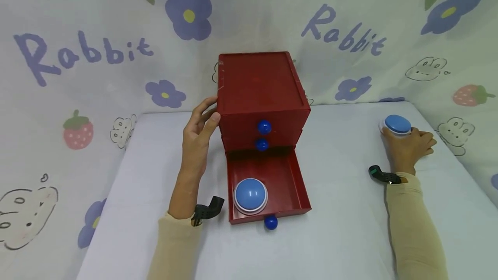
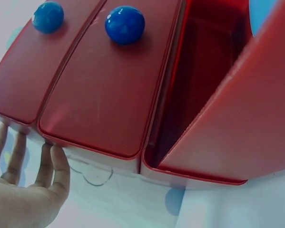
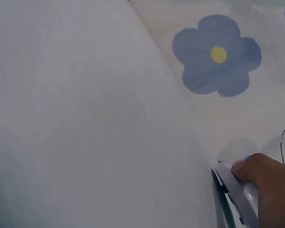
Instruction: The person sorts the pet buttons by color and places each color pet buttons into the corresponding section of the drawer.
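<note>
A red cabinet of small drawers (image 1: 256,81) stands mid-table, its lowest drawer (image 1: 284,180) pulled out. Inside that drawer, at the front left, lies a round blue push button (image 1: 250,193) with a white rim. My left hand (image 1: 196,137) rests with its fingertips against the cabinet's left side; the left wrist view shows those fingers (image 2: 44,166) spread and only slightly bent. Far to the right, my right hand (image 1: 407,149) grips a second blue push button (image 1: 397,123) by its white base. In the right wrist view, the thumb presses on that base (image 3: 242,194), which looks tilted.
Blue ball knobs (image 1: 264,127) stick out from the drawer fronts, and the open drawer's knob (image 1: 270,222) projects toward me. White tabletop (image 1: 342,185) lies between cabinet and right arm. A patterned cloth (image 1: 253,12) hangs behind and around the table.
</note>
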`<state>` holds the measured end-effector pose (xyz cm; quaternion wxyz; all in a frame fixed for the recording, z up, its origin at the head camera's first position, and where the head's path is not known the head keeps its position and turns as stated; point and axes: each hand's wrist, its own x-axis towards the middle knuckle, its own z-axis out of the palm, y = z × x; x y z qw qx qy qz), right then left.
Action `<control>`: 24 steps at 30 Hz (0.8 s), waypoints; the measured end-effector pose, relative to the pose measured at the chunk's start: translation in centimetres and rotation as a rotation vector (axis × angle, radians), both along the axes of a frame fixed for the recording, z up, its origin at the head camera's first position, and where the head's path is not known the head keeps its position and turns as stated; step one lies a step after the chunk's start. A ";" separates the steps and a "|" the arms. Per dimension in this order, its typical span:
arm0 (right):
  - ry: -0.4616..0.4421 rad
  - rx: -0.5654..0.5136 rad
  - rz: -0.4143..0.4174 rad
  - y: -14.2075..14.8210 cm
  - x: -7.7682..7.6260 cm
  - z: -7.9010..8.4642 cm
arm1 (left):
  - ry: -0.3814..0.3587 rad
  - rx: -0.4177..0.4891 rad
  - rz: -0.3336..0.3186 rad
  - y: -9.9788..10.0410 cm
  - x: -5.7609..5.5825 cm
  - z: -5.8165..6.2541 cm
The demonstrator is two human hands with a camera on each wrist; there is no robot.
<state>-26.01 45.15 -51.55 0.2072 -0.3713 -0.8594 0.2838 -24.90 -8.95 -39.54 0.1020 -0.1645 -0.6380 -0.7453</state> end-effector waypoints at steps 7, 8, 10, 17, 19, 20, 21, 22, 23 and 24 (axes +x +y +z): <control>0.189 -0.022 0.111 -3.9 1.7 0.2 | -0.011 -0.009 0.008 0.0 -0.1 -0.1; 0.218 -0.035 0.138 -4.7 1.9 0.2 | -0.013 -0.008 0.007 0.0 -0.1 -0.1; 0.256 -0.059 0.188 -6.3 2.4 0.3 | -0.016 -0.009 0.006 0.1 -0.2 -0.1; 0.294 -0.068 0.314 -10.7 4.4 0.2 | -0.010 0.011 -0.004 0.0 -0.3 0.0; 0.309 -0.053 0.359 -11.9 5.3 0.2 | -0.011 0.014 -0.005 -0.1 -0.3 0.0; 0.313 -0.046 0.380 -12.5 5.8 0.4 | -0.012 0.016 -0.008 -0.1 -0.3 0.0; 0.323 -0.035 0.405 -13.1 6.3 0.5 | -0.013 0.017 -0.012 -0.1 -0.2 -0.1; 0.331 -0.029 0.428 -13.8 6.8 0.6 | -0.013 0.018 -0.015 -0.1 -0.2 -0.1; 0.333 -0.018 0.451 -14.4 7.3 0.8 | -0.011 0.019 -0.019 -0.1 -0.2 -0.1; 0.338 -0.005 0.473 -15.1 7.9 0.9 | -0.008 0.019 -0.021 -0.1 -0.2 -0.1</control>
